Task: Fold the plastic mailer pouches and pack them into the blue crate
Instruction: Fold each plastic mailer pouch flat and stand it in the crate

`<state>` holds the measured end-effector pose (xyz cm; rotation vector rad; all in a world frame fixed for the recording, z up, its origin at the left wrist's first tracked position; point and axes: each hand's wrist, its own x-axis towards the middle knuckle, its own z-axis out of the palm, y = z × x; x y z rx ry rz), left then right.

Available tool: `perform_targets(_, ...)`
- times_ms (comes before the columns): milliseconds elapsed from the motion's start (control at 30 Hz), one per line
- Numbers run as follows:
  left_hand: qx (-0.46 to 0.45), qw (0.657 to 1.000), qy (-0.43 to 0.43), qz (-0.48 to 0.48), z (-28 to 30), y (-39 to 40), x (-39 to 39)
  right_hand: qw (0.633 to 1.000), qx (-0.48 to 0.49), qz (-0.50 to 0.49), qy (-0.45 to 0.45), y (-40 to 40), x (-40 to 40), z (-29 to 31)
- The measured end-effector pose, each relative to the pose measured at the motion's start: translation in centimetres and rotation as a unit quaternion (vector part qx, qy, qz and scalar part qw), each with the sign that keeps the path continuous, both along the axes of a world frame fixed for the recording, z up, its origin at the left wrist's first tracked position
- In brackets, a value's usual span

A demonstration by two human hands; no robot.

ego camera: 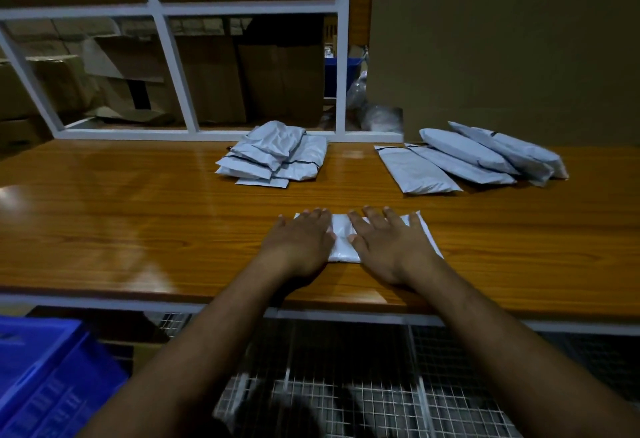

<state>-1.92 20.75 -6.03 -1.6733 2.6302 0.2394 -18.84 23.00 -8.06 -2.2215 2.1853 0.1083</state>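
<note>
Dim scene for you, light from overhead. Glare streaks on the glossy wooden table, brightest far left. Shelving bows with wide-angle distortion. Blue crate and wire mesh are motion-blurred.

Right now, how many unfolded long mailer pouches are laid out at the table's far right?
4, overlapping in a row: nearest-left one flat, second, third, and the rightmost. More may be hidden beneath.

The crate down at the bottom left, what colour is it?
Bright blue. The crate shows in the head view, below the table edge.
</note>
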Motion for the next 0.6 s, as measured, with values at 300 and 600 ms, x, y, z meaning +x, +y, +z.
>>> perform_targets(300,-0.039,0.997,0.059,0.010,-0.7,1.2,-2.7,0.997,-0.055,-0.001,-0.062,1.1,-0.8,0.0)
perform_targets(600,-0.043,0.999,0.013,0.003,-2.2,0.0,-2.5,0.898,-0.075,-0.084,-0.425,1.5,-5.0,2.1)
